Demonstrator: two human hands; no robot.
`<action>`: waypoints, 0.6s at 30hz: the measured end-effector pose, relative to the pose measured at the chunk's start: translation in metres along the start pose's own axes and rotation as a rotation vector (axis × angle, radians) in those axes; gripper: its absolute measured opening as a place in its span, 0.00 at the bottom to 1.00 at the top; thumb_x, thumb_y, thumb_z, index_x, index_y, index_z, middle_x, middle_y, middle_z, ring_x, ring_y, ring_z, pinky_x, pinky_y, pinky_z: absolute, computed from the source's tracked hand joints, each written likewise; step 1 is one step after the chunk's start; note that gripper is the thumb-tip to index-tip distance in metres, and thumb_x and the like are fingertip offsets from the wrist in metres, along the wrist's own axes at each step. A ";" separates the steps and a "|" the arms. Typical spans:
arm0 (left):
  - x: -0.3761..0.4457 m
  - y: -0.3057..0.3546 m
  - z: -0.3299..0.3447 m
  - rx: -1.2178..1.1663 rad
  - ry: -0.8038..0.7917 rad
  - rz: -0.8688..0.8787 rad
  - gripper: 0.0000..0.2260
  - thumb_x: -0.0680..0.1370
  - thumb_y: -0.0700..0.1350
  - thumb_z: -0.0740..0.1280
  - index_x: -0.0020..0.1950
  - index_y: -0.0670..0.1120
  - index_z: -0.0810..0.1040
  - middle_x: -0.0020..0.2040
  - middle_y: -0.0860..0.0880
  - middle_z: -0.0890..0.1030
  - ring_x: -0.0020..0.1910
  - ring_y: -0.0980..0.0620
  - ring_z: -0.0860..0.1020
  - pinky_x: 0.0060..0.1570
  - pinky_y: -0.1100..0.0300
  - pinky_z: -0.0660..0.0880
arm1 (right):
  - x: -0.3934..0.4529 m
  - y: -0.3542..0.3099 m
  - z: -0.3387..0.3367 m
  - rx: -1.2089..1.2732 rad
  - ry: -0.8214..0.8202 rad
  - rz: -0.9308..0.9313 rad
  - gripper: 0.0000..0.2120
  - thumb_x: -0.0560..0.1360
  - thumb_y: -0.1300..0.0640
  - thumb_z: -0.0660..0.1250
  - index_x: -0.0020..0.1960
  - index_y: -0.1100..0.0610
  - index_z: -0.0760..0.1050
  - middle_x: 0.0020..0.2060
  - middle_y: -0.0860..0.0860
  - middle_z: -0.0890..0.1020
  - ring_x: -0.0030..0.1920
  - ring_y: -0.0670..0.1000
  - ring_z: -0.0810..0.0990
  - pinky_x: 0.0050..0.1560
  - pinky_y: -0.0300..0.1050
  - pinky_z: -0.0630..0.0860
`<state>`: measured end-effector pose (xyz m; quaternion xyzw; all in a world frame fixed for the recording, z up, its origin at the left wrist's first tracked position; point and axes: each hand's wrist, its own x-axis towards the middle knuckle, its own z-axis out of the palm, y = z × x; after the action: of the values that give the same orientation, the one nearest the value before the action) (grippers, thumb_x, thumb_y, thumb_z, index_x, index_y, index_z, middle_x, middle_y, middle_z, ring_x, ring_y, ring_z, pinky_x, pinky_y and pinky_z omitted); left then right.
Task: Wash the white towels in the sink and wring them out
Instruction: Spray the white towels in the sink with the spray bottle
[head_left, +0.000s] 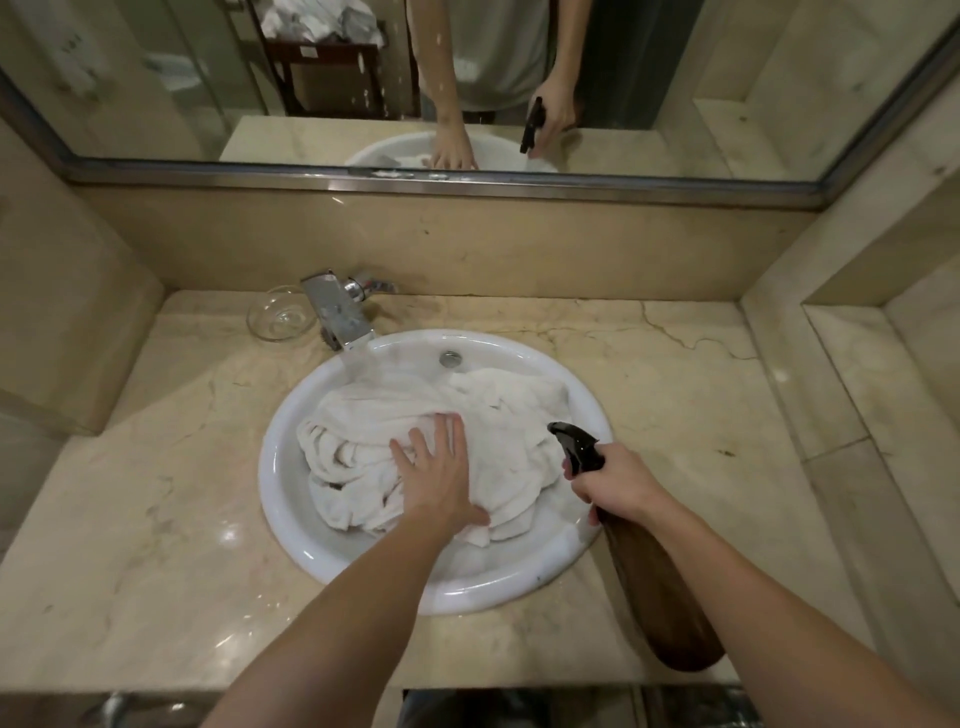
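From the head camera, the white towels lie bunched in the round white sink set in a marble counter. The left hand rests flat on the heap, fingers spread. The right hand grips the neck of a brown spray bottle, its black nozzle aimed at the towels. A chrome faucet and a glass dish stand behind the sink.
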<state>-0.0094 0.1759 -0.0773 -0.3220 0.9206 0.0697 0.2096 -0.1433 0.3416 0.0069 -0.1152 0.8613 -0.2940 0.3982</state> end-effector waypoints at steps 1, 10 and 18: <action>0.002 0.001 0.001 0.031 -0.004 -0.007 0.65 0.63 0.72 0.72 0.79 0.43 0.33 0.80 0.42 0.37 0.77 0.31 0.46 0.70 0.26 0.45 | 0.001 0.000 -0.001 0.010 0.000 0.005 0.08 0.64 0.65 0.64 0.40 0.58 0.79 0.37 0.53 0.82 0.25 0.56 0.81 0.38 0.52 0.79; 0.021 0.008 -0.013 0.231 0.002 0.112 0.47 0.66 0.67 0.74 0.76 0.48 0.57 0.80 0.42 0.48 0.78 0.31 0.42 0.63 0.20 0.38 | 0.004 0.005 -0.009 0.104 -0.043 -0.038 0.10 0.67 0.71 0.67 0.43 0.61 0.82 0.43 0.56 0.84 0.24 0.52 0.76 0.27 0.43 0.75; 0.030 0.002 -0.049 0.027 -0.011 0.101 0.32 0.69 0.47 0.74 0.67 0.47 0.60 0.55 0.46 0.78 0.58 0.42 0.74 0.56 0.45 0.68 | -0.001 0.002 -0.016 0.059 -0.079 -0.045 0.08 0.61 0.66 0.66 0.38 0.58 0.80 0.40 0.56 0.84 0.28 0.57 0.80 0.31 0.47 0.77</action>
<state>-0.0485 0.1475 -0.0461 -0.2721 0.9353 0.0694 0.2151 -0.1545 0.3497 0.0143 -0.1341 0.8330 -0.3236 0.4282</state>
